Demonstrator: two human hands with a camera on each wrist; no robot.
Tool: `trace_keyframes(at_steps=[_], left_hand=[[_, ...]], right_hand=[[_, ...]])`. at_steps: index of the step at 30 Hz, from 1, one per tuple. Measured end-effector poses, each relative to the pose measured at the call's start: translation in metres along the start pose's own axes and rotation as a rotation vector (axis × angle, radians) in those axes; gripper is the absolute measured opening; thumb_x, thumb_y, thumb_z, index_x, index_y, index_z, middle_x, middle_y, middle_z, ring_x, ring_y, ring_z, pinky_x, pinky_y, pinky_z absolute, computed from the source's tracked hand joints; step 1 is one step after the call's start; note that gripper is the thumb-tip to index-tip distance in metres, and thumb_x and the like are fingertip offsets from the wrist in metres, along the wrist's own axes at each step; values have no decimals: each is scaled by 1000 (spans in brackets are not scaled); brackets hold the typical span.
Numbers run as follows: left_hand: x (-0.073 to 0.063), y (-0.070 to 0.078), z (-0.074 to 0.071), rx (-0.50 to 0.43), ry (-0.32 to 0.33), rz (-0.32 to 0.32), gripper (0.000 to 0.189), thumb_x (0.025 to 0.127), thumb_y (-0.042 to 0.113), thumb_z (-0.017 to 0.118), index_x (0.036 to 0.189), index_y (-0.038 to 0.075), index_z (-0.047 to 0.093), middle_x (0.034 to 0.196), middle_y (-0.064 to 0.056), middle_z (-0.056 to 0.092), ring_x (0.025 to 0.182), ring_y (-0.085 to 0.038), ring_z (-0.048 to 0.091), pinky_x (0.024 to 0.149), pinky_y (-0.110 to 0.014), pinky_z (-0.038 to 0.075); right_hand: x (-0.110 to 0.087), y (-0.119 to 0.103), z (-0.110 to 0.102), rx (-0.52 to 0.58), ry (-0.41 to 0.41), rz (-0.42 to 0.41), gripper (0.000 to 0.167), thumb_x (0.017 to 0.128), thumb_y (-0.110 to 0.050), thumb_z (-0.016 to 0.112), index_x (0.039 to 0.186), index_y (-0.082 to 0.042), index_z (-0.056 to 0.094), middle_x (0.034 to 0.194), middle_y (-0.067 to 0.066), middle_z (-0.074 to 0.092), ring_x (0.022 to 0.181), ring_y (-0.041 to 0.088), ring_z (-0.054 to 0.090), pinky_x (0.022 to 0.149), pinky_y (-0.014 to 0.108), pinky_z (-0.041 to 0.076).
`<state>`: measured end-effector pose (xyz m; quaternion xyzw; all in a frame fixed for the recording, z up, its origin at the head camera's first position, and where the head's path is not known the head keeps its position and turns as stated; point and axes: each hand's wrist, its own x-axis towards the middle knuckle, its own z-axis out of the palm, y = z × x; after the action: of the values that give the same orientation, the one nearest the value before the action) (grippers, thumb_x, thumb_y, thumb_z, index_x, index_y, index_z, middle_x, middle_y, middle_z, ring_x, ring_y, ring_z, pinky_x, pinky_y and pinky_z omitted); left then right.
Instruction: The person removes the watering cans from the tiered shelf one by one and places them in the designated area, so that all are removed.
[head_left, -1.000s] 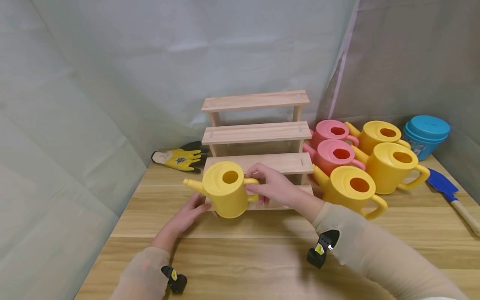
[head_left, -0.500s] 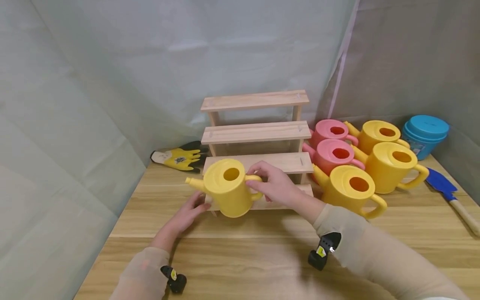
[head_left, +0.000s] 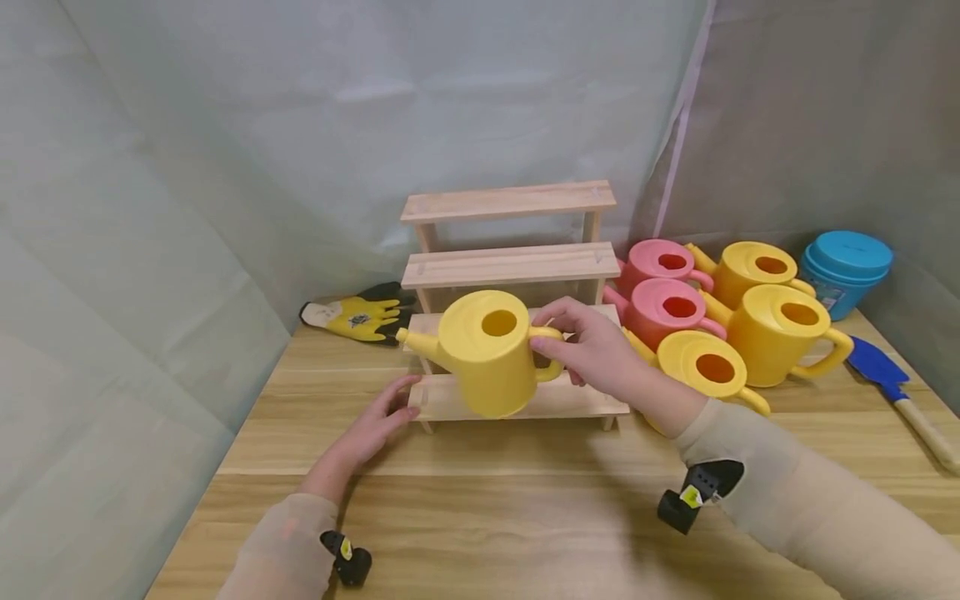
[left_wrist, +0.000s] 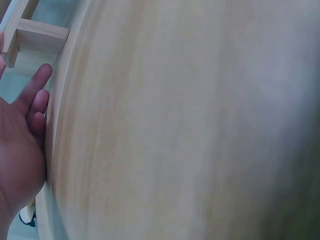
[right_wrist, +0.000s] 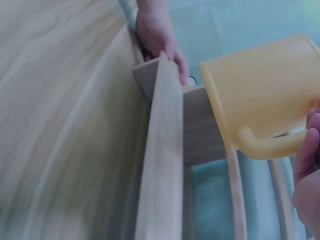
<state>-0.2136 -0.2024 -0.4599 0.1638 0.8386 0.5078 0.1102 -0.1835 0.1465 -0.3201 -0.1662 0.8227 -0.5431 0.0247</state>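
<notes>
A yellow watering can (head_left: 491, 367) hangs in front of the wooden tiered stand (head_left: 510, 265), its spout toward the left. My right hand (head_left: 600, 346) grips the can by its handle, fingers and thumb around the upper part. In the right wrist view, the watering can (right_wrist: 265, 90) is raised off the planks, and the fingertips show at the right edge. At the left end of the lowest plank (head_left: 438, 400), my left hand (head_left: 375, 425) holds the stand between thumb and fingers. In the left wrist view, the left hand (left_wrist: 20, 145) has several fingers beside the tabletop.
Right of the stand are two pink watering cans (head_left: 663, 310) and several yellow ones (head_left: 780, 333). A blue lidded tub (head_left: 847, 271) and a blue trowel (head_left: 877, 362) lie farther right. Yellow-and-black gloves (head_left: 356, 318) rest left of the stand. Cloth walls (head_left: 480, 92) surround the table.
My right hand has moved the yellow watering can up and to the right, off from over the lowest plank's left part. My left hand has stayed at the stand's end.
</notes>
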Motion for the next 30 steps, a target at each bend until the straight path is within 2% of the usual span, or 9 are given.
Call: trace_keyframes(at_steps=[4, 7, 12, 14, 21, 25, 28, 30], left_hand=[[0, 0, 1, 7, -3, -7, 53, 95, 26, 54, 143, 15, 35, 130, -22, 48, 119, -35, 45, 97, -46, 36], [0, -1, 1, 10, -7, -2, 53, 95, 25, 54, 143, 14, 34, 127, -22, 50, 117, -34, 46, 95, -44, 37], [0, -1, 1, 7, -2, 1, 52, 95, 24, 54, 142, 13, 34, 123, -22, 52, 114, -33, 47, 93, -42, 38], [0, -1, 1, 1, 0, -2, 52, 95, 24, 54, 143, 13, 34, 124, -22, 51, 114, -33, 47, 93, -41, 38], [0, -1, 1, -8, -15, -34, 53, 96, 25, 53, 144, 17, 32, 126, -21, 49, 115, -32, 44, 92, -41, 38], [-4, 11, 0, -4, -29, -44, 53, 97, 24, 52, 144, 13, 31, 127, -22, 48, 116, -33, 44, 92, -41, 38], [-8, 24, 0, -9, -35, -49, 53, 97, 22, 52, 144, 9, 31, 125, -24, 48, 115, -34, 44, 92, -42, 38], [-10, 31, -1, -3, -40, -49, 53, 97, 21, 52, 144, 7, 31, 125, -25, 48, 115, -35, 44, 92, -41, 38]], right_hand=[[-8, -5, -17, -8, 26, 36, 28, 87, -28, 68, 110, -19, 55, 94, 10, 63, 47, 27, 46, 45, 30, 45], [-16, -10, -33, -7, 53, 56, 32, 86, -30, 68, 112, -17, 54, 92, 11, 61, 46, 26, 45, 43, 30, 44], [-30, -13, -62, -35, 101, -14, 31, 89, -26, 65, 113, -12, 53, 83, 14, 57, 43, 26, 43, 40, 30, 42], [-36, -13, -73, -48, 140, -17, 29, 89, -25, 64, 113, -13, 53, 84, 11, 58, 45, 25, 43, 42, 29, 43], [-53, -9, -106, -106, 267, 80, 29, 90, -33, 62, 114, -20, 53, 85, 1, 61, 50, 25, 46, 45, 28, 44], [-60, -5, -123, -123, 323, 89, 25, 91, -30, 61, 113, -20, 54, 84, -5, 63, 50, 24, 46, 45, 27, 45], [-65, -1, -134, -105, 357, 43, 20, 92, -21, 60, 111, -20, 56, 83, -6, 64, 48, 22, 44, 44, 26, 44], [-68, 1, -142, -39, 376, -11, 19, 91, -13, 60, 110, -18, 58, 82, -4, 65, 46, 21, 42, 42, 25, 42]])
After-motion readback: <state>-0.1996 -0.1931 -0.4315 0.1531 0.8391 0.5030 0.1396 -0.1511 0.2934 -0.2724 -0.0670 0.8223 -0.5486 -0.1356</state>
